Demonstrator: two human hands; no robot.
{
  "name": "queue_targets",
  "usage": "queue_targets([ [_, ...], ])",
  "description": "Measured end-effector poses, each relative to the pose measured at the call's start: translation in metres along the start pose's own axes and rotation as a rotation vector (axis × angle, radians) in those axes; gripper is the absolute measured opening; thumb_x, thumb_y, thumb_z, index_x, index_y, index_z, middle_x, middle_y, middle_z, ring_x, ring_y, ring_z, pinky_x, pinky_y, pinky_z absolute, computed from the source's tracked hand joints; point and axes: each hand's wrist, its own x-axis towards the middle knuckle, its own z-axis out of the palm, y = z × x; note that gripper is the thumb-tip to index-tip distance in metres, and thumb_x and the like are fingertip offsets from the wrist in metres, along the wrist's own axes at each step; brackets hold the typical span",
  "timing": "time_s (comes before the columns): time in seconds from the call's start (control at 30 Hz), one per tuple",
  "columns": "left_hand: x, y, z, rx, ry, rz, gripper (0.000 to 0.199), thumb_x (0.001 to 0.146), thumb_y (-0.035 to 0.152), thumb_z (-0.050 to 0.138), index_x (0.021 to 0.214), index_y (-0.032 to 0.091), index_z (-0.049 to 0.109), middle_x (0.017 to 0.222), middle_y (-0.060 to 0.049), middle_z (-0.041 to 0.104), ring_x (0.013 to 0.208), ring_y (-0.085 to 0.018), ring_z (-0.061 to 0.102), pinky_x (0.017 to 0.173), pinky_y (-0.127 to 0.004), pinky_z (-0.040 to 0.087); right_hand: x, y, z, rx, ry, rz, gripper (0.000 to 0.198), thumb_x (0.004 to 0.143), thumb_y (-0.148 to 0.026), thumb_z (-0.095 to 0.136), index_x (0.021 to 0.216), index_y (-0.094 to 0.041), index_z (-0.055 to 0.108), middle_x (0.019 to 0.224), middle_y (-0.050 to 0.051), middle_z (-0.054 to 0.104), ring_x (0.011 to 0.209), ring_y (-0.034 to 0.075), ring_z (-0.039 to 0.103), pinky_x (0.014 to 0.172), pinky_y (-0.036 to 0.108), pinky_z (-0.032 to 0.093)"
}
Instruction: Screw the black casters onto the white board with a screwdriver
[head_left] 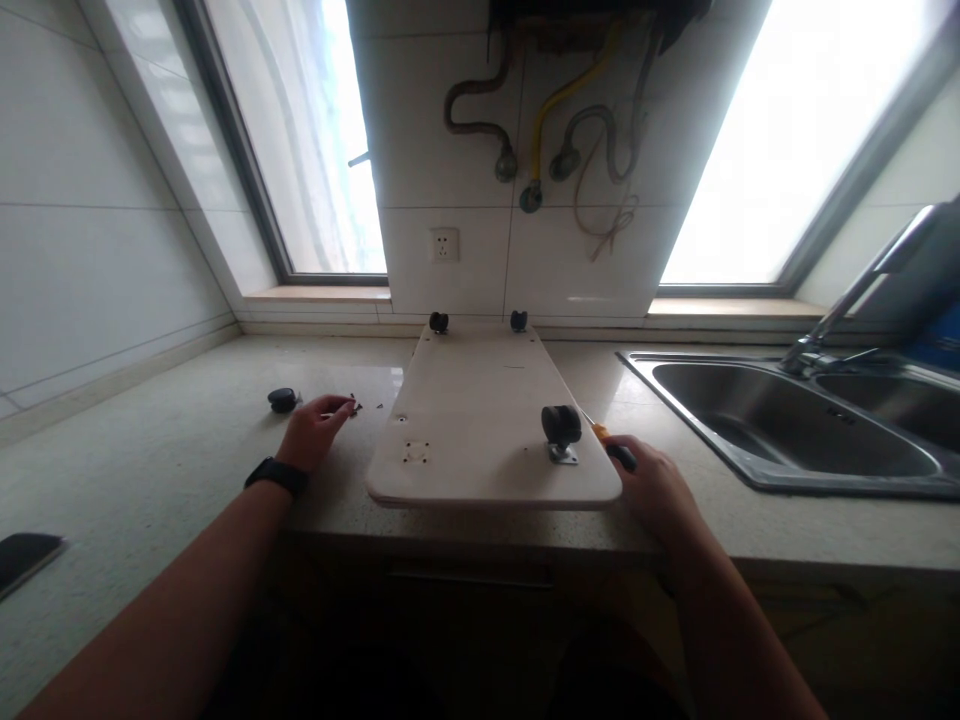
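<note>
"How was the left hand [311,432] held?"
"Thumb and fingertips were nearly together at some small dark screws [358,408] on the counter [187,430]; I couldn't tell whether it gripped one."
"And the right hand [661,488]?"
"Curled closed around a screwdriver [622,457]."
"Where was the white board [480,400]?"
"Flat between both hands, three casters [561,425] standing on top."

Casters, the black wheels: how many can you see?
4: the far-left caster, the far-right caster and the near-right caster are on the white board; the loose caster lies on the countertop by the left hand.
</note>
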Motion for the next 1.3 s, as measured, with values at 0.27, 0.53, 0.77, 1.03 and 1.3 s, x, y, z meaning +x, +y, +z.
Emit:
queue_targets([
  [0.27, -0.028, 0.141, -0.012, -0.341, -0.081, 0.157, 0.041, 0.084, 0.050, 0.078, 0.111, 0.019, 0.073, 0.105, -0.006, 0.080, 0.094, -0.023, 0.074, 0.086, -0.040, 0.061, -0.001, 0.000, -0.001, 0.003, 0.002, -0.037, 0.035, 0.099, -0.045, 0.059, 0.121, -0.020, 0.066, 0.115, 0.008, 0.070, 0.101, 0.020, 0.066, 0.092, 0.042, 0.055],
  [0.53, -0.099, 0.249, 0.041, -0.248, -0.319, 0.326, 0.009, 0.088, 0.027, 0.077, 0.096, 0.027, 0.080, 0.095, -0.002, 0.080, 0.088, -0.020, 0.074, 0.083, -0.038, 0.060, -0.002, 0.000, 0.001, 0.010, 0.014, -0.035, 0.035, 0.098, -0.045, 0.061, 0.122, -0.019, 0.066, 0.113, 0.007, 0.069, 0.105, 0.021, 0.065, 0.096, 0.046, 0.053],
  [0.77, -0.100, 0.257, 0.071, -0.132, -0.291, 0.346, 0.011, 0.088, 0.022, 0.075, 0.096, 0.025, 0.082, 0.096, -0.005, 0.081, 0.089, -0.023, 0.075, 0.083, -0.040, 0.059, -0.003, -0.003, -0.001, 0.011, 0.003, -0.048, 0.031, 0.097, -0.039, 0.061, 0.121, -0.021, 0.067, 0.114, 0.007, 0.070, 0.107, 0.022, 0.063, 0.097, 0.046, 0.051],
  [1.03, -0.104, 0.266, 0.078, -0.078, -0.316, 0.391, 0.015, 0.092, 0.024, 0.073, 0.105, 0.027, 0.081, 0.097, -0.006, 0.080, 0.090, -0.023, 0.073, 0.082, -0.040, 0.058, -0.003, -0.003, -0.001, 0.016, 0.005, -0.048, 0.028, 0.095, -0.036, 0.062, 0.119, -0.021, 0.067, 0.115, 0.007, 0.070, 0.107, 0.022, 0.062, 0.097, 0.045, 0.049],
  [1.3, -0.106, 0.265, 0.081, -0.003, -0.245, 0.422, 0.012, 0.093, 0.027, 0.073, 0.102, 0.027, 0.082, 0.094, -0.008, 0.079, 0.089, -0.025, 0.071, 0.081, -0.043, 0.057, -0.003, -0.003, 0.000, 0.016, 0.007, -0.060, 0.027, 0.093, -0.029, 0.061, 0.118, -0.021, 0.067, 0.112, 0.007, 0.071, 0.103, 0.023, 0.062, 0.095, 0.045, 0.049],
])
